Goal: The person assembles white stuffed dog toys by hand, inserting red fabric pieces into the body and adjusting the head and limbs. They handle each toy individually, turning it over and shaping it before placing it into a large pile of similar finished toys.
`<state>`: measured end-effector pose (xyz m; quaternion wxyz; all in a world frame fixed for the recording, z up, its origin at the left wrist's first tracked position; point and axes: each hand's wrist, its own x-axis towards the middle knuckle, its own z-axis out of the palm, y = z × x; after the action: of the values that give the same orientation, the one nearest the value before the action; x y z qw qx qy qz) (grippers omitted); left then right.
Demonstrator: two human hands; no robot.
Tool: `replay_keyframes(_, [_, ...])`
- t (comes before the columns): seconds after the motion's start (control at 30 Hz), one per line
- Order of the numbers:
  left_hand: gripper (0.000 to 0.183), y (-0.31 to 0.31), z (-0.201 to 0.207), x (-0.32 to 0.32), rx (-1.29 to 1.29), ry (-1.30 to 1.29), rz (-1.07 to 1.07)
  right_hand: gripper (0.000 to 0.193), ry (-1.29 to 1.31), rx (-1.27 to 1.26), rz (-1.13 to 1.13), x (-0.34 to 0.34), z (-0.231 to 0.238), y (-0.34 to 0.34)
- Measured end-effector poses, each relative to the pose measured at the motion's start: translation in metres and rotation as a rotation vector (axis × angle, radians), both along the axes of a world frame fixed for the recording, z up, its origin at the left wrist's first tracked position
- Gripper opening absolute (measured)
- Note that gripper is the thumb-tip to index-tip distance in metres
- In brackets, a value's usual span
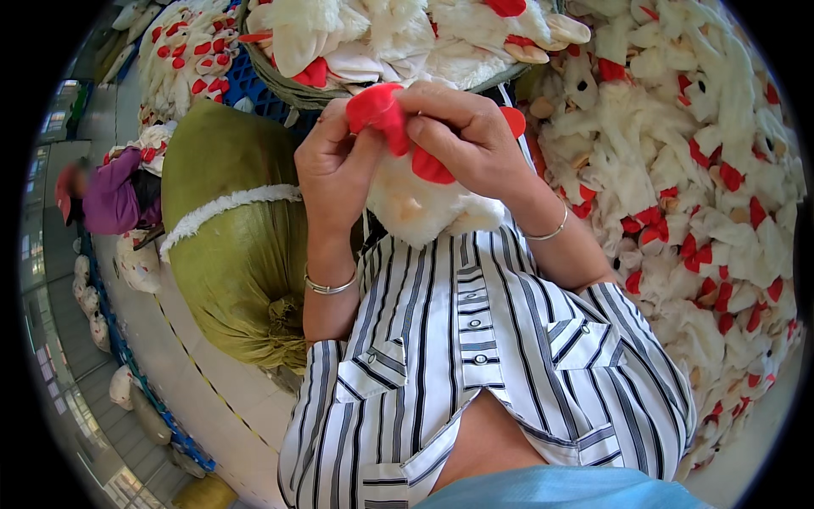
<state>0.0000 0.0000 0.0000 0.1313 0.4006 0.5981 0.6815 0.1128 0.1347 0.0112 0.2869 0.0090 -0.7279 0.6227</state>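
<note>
Both hands are occupied with one white plush toy piece (415, 208), which is held up in front of the striped shirt (420, 356), between the filled green sack (233, 263) on the left and the heap of white-and-red plush pieces (627, 161) on the right. The left hand (331, 165) pinches the red fabric tab (371, 106) between thumb and fingers; the right hand (466, 140) has its fingers bent and its fingertips closed at the tab's right edge. Whether a needle or thread sits between them cannot be told.

The step in hand looks like working the small red part, perhaps turning or shaping it. The next move probably calls for a steady left pinch while the right fingertips work along the edge.

The red tab points to the far side, toward the round cloth-rimmed container (292, 95) of plush pieces. The white fur hangs to the near side, so the long axis seems to run far to near, though the hands hide part of it. A second red flap (434, 167) lies below the right hand.
</note>
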Motion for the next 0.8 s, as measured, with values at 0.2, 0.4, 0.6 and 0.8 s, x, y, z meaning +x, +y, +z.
replay_keyframes(0.2, [0.011, -0.003, 0.002, 0.001, -0.125, -0.016, -0.049, 0.012, -0.163, -0.106, 0.074, 0.001, 0.012, 0.001])
replay_keyframes(0.4, [0.008, -0.013, 0.005, -0.014, -0.083, -0.034, 0.131, 0.009, -0.135, -0.077, -0.217, 0.004, 0.008, 0.021])
replay_keyframes(0.6, [0.038, -0.010, 0.017, -0.002, -0.141, 0.040, -0.131, 0.012, -0.171, -0.038, -0.082, 0.015, 0.004, 0.014])
replay_keyframes(0.8, [0.019, -0.084, 0.023, -0.072, 0.132, -0.094, 0.483, 0.011, 0.048, -0.232, -0.557, 0.050, -0.007, 0.095])
